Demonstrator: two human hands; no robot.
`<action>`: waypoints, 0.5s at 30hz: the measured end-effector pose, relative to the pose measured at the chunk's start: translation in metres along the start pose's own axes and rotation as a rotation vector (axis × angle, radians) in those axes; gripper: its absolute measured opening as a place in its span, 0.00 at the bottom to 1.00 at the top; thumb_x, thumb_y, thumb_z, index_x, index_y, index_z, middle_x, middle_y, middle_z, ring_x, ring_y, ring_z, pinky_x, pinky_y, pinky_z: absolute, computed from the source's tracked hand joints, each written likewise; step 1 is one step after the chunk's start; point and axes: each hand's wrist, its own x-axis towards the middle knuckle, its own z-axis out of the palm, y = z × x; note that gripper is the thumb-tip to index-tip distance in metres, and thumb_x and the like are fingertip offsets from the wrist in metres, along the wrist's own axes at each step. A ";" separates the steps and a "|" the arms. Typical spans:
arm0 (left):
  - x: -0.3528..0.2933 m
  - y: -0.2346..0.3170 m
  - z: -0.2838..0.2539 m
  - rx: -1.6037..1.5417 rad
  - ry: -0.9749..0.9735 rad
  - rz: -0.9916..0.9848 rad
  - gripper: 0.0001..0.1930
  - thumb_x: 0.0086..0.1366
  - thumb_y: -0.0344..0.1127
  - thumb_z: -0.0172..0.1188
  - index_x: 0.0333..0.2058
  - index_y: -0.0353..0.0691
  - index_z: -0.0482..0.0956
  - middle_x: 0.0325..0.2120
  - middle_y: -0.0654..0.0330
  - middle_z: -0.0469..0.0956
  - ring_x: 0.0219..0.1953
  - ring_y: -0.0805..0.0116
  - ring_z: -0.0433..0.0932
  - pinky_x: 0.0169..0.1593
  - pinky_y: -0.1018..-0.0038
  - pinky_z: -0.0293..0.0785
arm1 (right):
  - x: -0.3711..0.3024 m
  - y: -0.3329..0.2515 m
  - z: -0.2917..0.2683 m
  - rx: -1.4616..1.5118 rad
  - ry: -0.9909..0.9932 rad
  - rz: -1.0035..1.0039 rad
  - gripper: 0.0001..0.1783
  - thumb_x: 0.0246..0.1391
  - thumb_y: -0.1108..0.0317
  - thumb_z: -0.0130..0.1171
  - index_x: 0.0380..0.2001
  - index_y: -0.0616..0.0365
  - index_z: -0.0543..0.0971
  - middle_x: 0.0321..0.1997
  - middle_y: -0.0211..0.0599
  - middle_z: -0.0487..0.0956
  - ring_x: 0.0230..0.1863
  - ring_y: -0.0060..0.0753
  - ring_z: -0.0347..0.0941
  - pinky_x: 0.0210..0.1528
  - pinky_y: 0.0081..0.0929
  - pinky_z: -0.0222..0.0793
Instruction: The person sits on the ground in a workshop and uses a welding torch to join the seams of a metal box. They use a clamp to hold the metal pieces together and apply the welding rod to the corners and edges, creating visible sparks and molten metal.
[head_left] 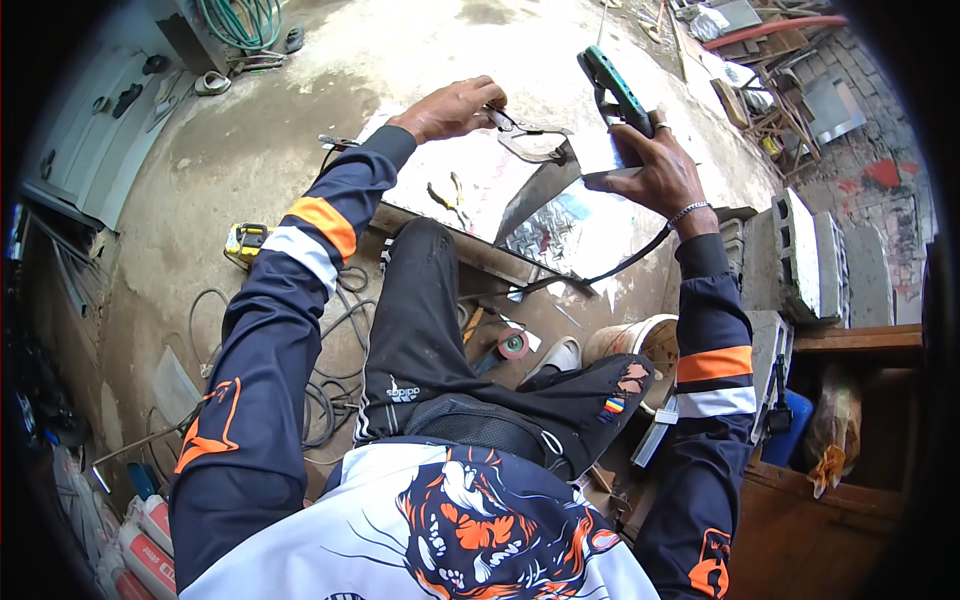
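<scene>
My left hand reaches over the worktable's far left part, fingers pinched on the end of a thin, dark-rimmed clear piece that looks like glasses. My right hand is closed round a green and black welding electrode holder, raised and tilted; a thin rod stands up from its far end. From this hand a thick black cable curves down to the left. Below the hands lie a dark metal strip and a shiny patterned metal sheet. Pliers with yellow handles rest on the table's pale top.
A metal clamp sits at the table's left edge. Underneath are an angle grinder, loose cables and a pale bucket. Concrete blocks stand at right; a yellow tool lies left. Scrap wood is piled far right.
</scene>
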 end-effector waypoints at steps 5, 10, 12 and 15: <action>0.001 -0.009 0.026 0.170 0.206 0.111 0.13 0.61 0.27 0.61 0.41 0.39 0.67 0.37 0.53 0.71 0.42 0.51 0.76 0.48 0.62 0.75 | 0.004 0.000 -0.002 0.021 -0.017 0.015 0.45 0.28 0.28 0.75 0.50 0.38 0.80 0.46 0.44 0.71 0.40 0.49 0.80 0.40 0.41 0.80; -0.004 -0.019 0.038 0.447 0.328 0.216 0.09 0.63 0.28 0.57 0.40 0.39 0.68 0.36 0.52 0.72 0.40 0.54 0.78 0.42 0.65 0.78 | 0.002 -0.003 -0.006 0.006 -0.019 0.020 0.45 0.29 0.28 0.75 0.50 0.39 0.80 0.47 0.45 0.71 0.41 0.50 0.80 0.41 0.42 0.80; -0.004 -0.021 0.038 0.478 0.323 0.230 0.08 0.64 0.28 0.57 0.40 0.38 0.68 0.36 0.52 0.73 0.40 0.55 0.79 0.40 0.66 0.79 | 0.003 -0.004 -0.006 0.015 -0.044 0.027 0.45 0.29 0.28 0.75 0.50 0.38 0.80 0.47 0.45 0.71 0.41 0.50 0.80 0.41 0.42 0.80; -0.002 -0.016 0.039 0.541 0.380 0.191 0.05 0.65 0.34 0.59 0.38 0.45 0.72 0.31 0.60 0.76 0.33 0.62 0.81 0.34 0.69 0.79 | 0.000 0.002 0.001 -0.024 -0.009 0.010 0.45 0.29 0.27 0.74 0.50 0.38 0.80 0.49 0.45 0.71 0.42 0.51 0.80 0.41 0.43 0.80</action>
